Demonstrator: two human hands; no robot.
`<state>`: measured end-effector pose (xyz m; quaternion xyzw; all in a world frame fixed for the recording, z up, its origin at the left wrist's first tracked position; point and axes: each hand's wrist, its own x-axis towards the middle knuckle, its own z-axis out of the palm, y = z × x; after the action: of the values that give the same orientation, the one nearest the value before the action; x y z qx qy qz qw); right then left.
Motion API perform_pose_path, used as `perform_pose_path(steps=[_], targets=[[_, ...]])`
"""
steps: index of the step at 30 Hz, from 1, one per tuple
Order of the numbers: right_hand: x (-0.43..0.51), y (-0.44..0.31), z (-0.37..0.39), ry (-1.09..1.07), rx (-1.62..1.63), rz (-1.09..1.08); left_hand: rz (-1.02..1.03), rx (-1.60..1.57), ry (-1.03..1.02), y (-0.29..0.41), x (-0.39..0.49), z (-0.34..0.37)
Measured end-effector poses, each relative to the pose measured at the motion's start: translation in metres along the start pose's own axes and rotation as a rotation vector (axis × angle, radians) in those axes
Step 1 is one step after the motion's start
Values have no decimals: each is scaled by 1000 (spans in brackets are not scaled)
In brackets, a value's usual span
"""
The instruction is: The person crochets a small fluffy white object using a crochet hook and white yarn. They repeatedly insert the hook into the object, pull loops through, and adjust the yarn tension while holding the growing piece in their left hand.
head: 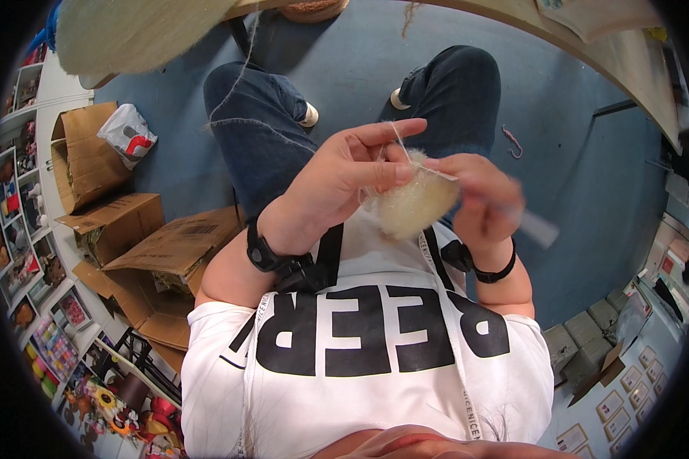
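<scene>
My left hand (350, 163) pinches a fuzzy cream crocheted piece (416, 201) between thumb and fingers, its index finger stretched out with a strand of yarn (401, 140) over it. On the piece's other side, my right hand (482, 195) grips a crochet hook (442, 172); its pale handle end (538, 228) is blurred and sticks out past the palm. The hook's shaft lies at the top edge of the fuzzy piece. From my left hand, thin yarn (241, 120) runs over the jeans and up towards the table. The hook's tip is too small to make out.
A large fluffy cream piece (132, 34) hangs over the near table edge at the upper left. A wooden tabletop (603, 57) curves across the upper right. Cardboard boxes (178, 246) and a plastic bag (128, 136) stand at left beside filled shelves. A pink scrap (512, 140) lies on the floor.
</scene>
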<state>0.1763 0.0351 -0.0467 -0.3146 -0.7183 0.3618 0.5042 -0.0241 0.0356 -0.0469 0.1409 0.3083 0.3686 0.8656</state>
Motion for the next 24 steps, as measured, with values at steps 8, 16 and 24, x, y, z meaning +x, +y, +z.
perform_pose_path(steps=[8,16,24], targets=[[-5,4,6,161,436,532,101,118,61,-6,1,5],[-1,10,3,-60,-558,-343,76,127,61,-12,0,10],[-4,15,3,26,98,36,-15,129,-20,-15,3,4]])
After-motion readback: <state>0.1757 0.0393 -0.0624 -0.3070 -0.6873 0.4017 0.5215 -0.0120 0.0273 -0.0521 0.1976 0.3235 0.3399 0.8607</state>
